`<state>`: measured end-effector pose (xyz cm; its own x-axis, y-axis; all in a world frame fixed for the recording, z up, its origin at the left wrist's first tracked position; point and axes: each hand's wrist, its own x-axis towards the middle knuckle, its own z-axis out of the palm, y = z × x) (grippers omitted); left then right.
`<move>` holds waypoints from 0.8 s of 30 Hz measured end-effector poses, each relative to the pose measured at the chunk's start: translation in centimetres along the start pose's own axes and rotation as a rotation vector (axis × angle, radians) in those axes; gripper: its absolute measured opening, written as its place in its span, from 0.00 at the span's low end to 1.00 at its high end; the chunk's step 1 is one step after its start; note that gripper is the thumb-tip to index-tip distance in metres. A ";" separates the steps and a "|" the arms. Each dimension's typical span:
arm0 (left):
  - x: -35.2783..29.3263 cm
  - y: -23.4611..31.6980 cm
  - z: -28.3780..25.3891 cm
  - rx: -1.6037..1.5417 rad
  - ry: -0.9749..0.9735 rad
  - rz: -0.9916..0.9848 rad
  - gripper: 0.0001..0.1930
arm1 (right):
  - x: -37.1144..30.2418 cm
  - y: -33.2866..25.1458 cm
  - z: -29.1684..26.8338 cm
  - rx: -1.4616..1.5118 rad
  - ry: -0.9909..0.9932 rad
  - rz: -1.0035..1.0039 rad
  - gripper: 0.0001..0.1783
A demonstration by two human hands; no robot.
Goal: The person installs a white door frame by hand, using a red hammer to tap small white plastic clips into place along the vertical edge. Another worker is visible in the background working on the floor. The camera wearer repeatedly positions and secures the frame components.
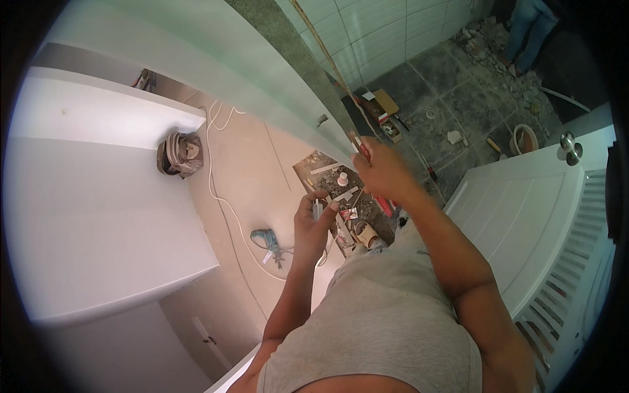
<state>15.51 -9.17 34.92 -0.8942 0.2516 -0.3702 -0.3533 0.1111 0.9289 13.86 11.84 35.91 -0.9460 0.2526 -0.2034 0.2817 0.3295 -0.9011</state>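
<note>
My right hand [386, 171] is closed round a slim red-and-white tool [360, 148], its exact kind unclear. The tool's tip points up beside the edge of the white door frame [308, 118], near a small dark cutout [322, 120] in it. Lower and to the left, my left hand [313, 219] has its fingers bent round a small pale, flat piece [318, 209]. That piece is held away from the frame, and its far side is hidden by the fingers.
A white slatted door [517, 216] with a round knob [571, 149] stands at right. Beyond lie an open toolbox [383, 112], a bucket [524, 139] and rubble [488, 49] near another person's legs [529, 29]. A blue power tool [264, 239], cable [223, 200] and bag [180, 155] lie left.
</note>
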 end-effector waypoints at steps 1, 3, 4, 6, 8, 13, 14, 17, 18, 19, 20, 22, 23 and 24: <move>0.0 -0.1 0.1 -0.005 -0.018 0.004 0.20 | -0.5 0.0 0.5 -0.100 0.016 -0.009 0.16; 0.1 -0.1 0.2 -0.008 -0.049 0.014 0.20 | -0.8 -0.5 1.4 -0.308 0.057 -0.059 0.14; 0.1 -0.1 0.3 -0.004 -0.061 0.020 0.20 | -0.6 -0.8 1.7 -0.338 0.038 -0.061 0.14; 0.1 0.1 0.6 -0.013 -0.081 0.030 0.19 | 0.1 -1.6 2.2 -0.412 0.032 -0.142 0.15; -0.2 0.5 0.8 -0.031 -0.106 0.020 0.19 | 0.6 -2.3 2.5 -0.498 0.135 -0.186 0.15; -2.7 3.5 0.7 -0.076 -0.174 0.044 0.18 | 0.9 -2.7 3.2 -0.626 0.187 -0.214 0.17; -3.5 4.6 0.5 -0.101 -0.195 0.052 0.17 | 0.9 -2.8 3.3 -0.634 0.176 -0.215 0.18; -6.3 8.3 -0.5 -0.046 -0.284 0.235 0.15 | 1.0 -2.9 3.4 -0.673 0.224 -0.243 0.19; -7.2 9.7 -0.8 -0.051 -0.320 0.333 0.15 | 1.2 -3.0 3.5 -0.689 0.261 -0.263 0.19; -8.0 11.1 -1.1 -0.056 -0.355 0.431 0.15 | 1.3 -3.1 3.5 -0.701 0.249 -0.251 0.19; -8.9 12.3 -1.4 -0.071 -0.381 0.501 0.14 | 1.4 -3.2 3.6 -0.713 0.244 -0.243 0.19; -10.3 14.6 -1.7 -0.120 -0.441 0.666 0.13 | 1.4 -3.4 3.8 -0.724 0.249 -0.221 0.17; -10.8 15.5 -1.8 -0.170 -0.481 0.723 0.12 | 1.5 -3.5 4.0 -0.722 0.259 -0.206 0.14; -11.2 16.2 -1.9 -0.308 -0.549 0.724 0.12 | 1.5 -3.6 4.2 -0.709 0.276 -0.201 0.12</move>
<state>19.31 -12.00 54.19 -0.6983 0.5841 0.4138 0.1074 -0.4861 0.8673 10.78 7.24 37.25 -0.9416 0.3130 0.1242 0.2326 0.8712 -0.4324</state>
